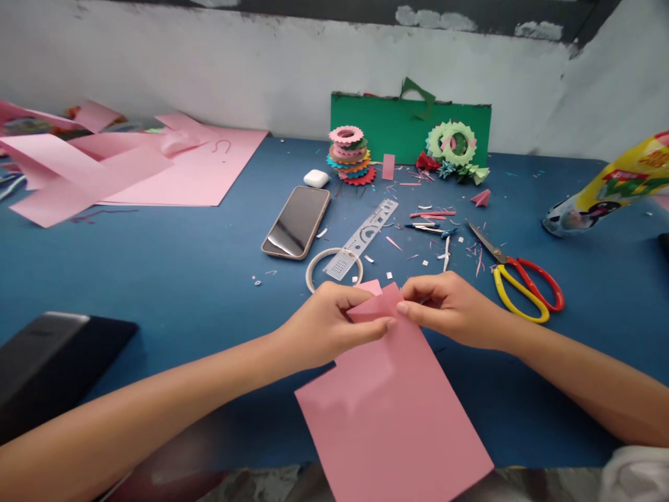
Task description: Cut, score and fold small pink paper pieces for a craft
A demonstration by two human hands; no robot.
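Note:
A large sheet of pink paper (402,418) with a cut-out notch at its upper left hangs between my hands, over the table's front edge. My left hand (334,324) pinches its narrow upper part between thumb and fingers. At the top right edge, the thumb and fingers of my right hand (449,307) close on the same sheet. A smaller pink piece shows behind the left fingers; whether it is separate, I cannot tell. Just beyond my hands lie a roll of tape (312,268) and a clear stencil ruler (366,233). Scissors (512,268) with red and yellow handles rest near my right wrist.
A phone (297,222), a white earbud case (316,178) and a stack of zigzag-edged paper rings (349,157) stand beyond my hands. Green board (379,125) leans on the wall. Pink sheets (188,167) lie left, a dark device (63,362) nearer, a yellow packet (611,185) right.

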